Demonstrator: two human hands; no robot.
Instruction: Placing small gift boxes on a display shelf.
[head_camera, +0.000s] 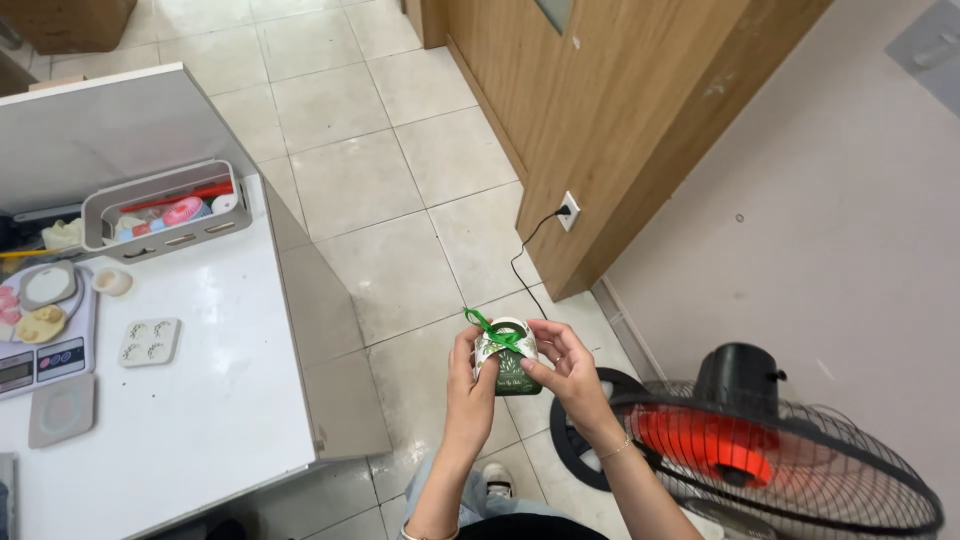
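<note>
Two bare hands meet over the tiled floor, both closed around a small green-and-white patterned paper gift box (506, 362) with a green ribbon bow (487, 327) at its 11 o'clock corner. Left hand (468, 375) grips the box's 9 o'clock side, thumb up by the ribbon. Right hand (562, 365) cups the 3 o'clock side, fingertips curled onto the top edge.

Box is held in mid-air, above the person's knees, clear of the white table (215, 400) at 9 o'clock.

Judged light and thin-walled: likely to crush if squeezed; ribbon soft, apt to slip loose. Best held by the flat sides, not the bow.

Forearms rise from 6 o'clock, converging, wrists bent slightly inward. Black standing fan with orange hub (745, 445) stands at 4 o'clock of the hands, near the right forearm.
</note>
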